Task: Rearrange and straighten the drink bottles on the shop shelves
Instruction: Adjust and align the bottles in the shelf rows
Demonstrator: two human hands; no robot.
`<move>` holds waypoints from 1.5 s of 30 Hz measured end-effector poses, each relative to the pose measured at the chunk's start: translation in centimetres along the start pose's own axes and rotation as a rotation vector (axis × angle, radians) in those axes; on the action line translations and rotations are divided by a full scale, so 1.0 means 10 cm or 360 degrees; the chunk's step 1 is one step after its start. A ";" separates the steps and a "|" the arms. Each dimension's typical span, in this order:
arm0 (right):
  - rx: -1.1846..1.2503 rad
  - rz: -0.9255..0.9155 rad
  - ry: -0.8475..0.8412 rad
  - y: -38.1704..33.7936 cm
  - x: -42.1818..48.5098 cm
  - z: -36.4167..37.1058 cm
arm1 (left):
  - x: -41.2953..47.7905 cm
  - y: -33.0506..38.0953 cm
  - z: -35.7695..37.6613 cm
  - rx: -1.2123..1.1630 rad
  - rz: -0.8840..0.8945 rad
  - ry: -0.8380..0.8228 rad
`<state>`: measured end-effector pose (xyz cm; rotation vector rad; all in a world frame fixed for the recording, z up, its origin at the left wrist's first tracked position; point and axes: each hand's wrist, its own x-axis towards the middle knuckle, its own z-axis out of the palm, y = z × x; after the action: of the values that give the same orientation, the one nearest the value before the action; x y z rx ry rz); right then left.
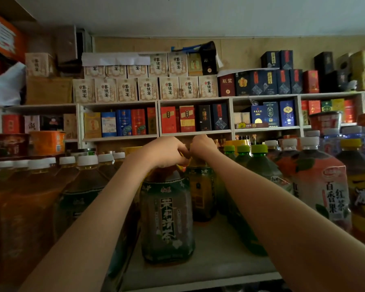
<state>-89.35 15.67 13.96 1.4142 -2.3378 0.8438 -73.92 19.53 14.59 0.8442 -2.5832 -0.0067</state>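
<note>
The left hand [167, 152] curls over the top of a squarish, green-labelled tea bottle [167, 218]. The right hand [202, 147] grips the cap end of the amber bottle [200, 192] just behind. Both plastic bottles stand on a smooth pale shelf [219, 249].

The only bare stretch of shelf board [217, 245] lies right of the front jasmine tea bottle [167, 216]: a narrow lane running back beside the rear bottle [201, 190], bounded on the right by the row of green-capped bottles [259, 165]. On the left, the white-capped bottles [86, 175] stand packed together, with no visible gap for a hand between them. Above the caps, access is open in front of the box shelf [194, 133].
</note>
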 end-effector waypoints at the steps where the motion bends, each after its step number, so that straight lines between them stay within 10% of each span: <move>1: 0.0001 -0.0002 0.0007 0.00 0.01 -0.01 | 0.01 -0.01 0.01 0.0032 0.0002 -0.0013; 14: -0.0144 0.0019 -0.0022 -0.01 0.03 0.02 | 0.06 -0.15 0.08 0.0028 -0.0102 0.0193; 21: -0.0096 0.0053 -0.0077 0.02 -0.03 0.03 | -0.03 -0.05 0.13 0.0444 -0.0200 0.0816; 39: -0.0110 0.0079 -0.0013 0.04 -0.18 0.04 | -0.04 -0.09 0.28 0.0188 0.0007 0.0844; 45: -0.0244 -0.0170 0.0169 -0.05 -0.42 -0.12 | -0.11 0.13 0.32 0.0805 -0.0018 0.1011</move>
<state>-87.00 19.21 12.93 1.3818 -2.1765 0.6779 -75.14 20.82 11.41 0.8490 -1.9872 0.8051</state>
